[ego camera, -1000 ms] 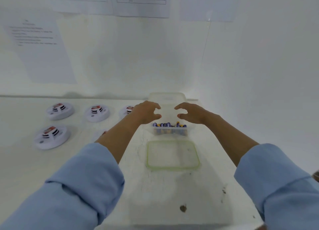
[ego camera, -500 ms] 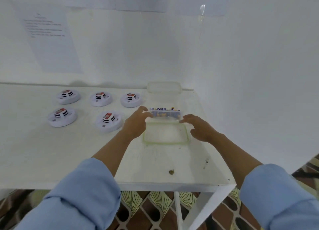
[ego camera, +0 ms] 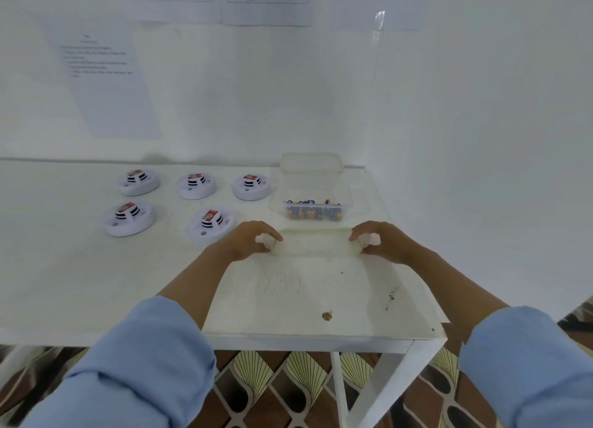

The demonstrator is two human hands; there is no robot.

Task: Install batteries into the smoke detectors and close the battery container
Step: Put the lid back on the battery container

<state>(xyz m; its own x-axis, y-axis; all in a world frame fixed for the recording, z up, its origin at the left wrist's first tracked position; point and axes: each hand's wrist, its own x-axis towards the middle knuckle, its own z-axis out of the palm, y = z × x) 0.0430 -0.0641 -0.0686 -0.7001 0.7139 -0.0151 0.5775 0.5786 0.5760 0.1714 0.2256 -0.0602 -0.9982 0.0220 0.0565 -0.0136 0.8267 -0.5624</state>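
Gripping the lid (ego camera: pixel 313 243) by its 2 ends, our left hand (ego camera: pixel 247 240) and right hand (ego camera: pixel 382 242) curl round it, just beside the battery container (ego camera: pixel 310 167).

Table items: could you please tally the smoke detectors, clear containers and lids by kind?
Smoke detectors: 5
Clear containers: 2
Lid: 1
Total: 8
The batteries in the nearer container are too crowded to count.
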